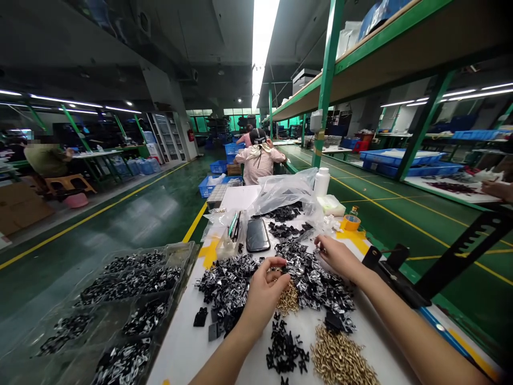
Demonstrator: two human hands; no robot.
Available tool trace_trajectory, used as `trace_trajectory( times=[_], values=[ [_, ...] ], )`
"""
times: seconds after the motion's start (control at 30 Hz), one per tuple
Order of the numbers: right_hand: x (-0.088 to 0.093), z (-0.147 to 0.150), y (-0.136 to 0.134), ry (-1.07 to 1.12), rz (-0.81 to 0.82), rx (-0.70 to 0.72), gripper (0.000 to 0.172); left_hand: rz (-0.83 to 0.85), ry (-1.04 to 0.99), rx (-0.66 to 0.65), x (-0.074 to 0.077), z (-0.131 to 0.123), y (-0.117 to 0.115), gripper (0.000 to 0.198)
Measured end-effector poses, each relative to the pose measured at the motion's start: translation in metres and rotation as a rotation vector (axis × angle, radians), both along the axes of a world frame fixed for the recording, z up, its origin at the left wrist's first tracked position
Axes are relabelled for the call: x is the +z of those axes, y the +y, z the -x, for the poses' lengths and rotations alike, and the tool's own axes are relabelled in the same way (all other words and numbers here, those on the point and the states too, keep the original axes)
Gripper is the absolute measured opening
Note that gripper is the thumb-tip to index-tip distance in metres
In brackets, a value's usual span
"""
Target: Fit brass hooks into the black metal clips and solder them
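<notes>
Black-and-silver clips (226, 283), some filed in a divided plastic tray (178, 256), many still loose on the table (176, 358); left hand (262, 297) pinching one, right hand (340, 259) fingertips pressed together.

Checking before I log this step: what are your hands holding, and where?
The left hand pinches what looks like a black-and-silver clip; the grip point is hidden. The right hand touches the clip pile, nothing visibly held.

Near you, the brass-coloured screws (340, 355) shine with a ridged metal finish, and the matt black plastic parts (284, 350) look smooth. The black-and-silver metal clips (228, 283) are glossy. On your left, the compartment tray (176, 256) is clear plastic; far ahead, the polythene bag (284, 192) gleams; the tabletop (180, 358) is smooth matt white.
</notes>
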State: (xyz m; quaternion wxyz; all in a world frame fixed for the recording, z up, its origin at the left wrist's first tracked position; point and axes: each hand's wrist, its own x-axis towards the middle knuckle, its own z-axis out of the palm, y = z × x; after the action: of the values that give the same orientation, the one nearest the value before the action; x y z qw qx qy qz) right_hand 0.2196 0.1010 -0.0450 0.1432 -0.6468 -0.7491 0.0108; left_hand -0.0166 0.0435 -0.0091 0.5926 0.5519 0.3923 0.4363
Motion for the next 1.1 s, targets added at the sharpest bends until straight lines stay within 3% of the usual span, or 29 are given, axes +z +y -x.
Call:
trace_trajectory(
  times=[0.27,0.53,0.77,1.1],
  values=[
    [0.017,0.011,-0.038,0.172,-0.282,0.033,0.006,0.002,0.022,-0.041,0.003,-0.001,-0.007,0.022],
    [0.034,0.038,-0.076,0.405,-0.355,0.263,0.011,-0.052,0.077,-0.087,-0.001,-0.005,-0.014,0.025],
    [0.044,0.047,-0.092,0.573,-0.261,0.283,0.012,-0.129,0.118,-0.114,0.004,-0.007,-0.018,0.026],
    [0.045,0.052,-0.092,0.604,-0.223,0.412,0.014,-0.192,0.075,-0.138,0.004,-0.007,-0.018,0.030]
  ],
)
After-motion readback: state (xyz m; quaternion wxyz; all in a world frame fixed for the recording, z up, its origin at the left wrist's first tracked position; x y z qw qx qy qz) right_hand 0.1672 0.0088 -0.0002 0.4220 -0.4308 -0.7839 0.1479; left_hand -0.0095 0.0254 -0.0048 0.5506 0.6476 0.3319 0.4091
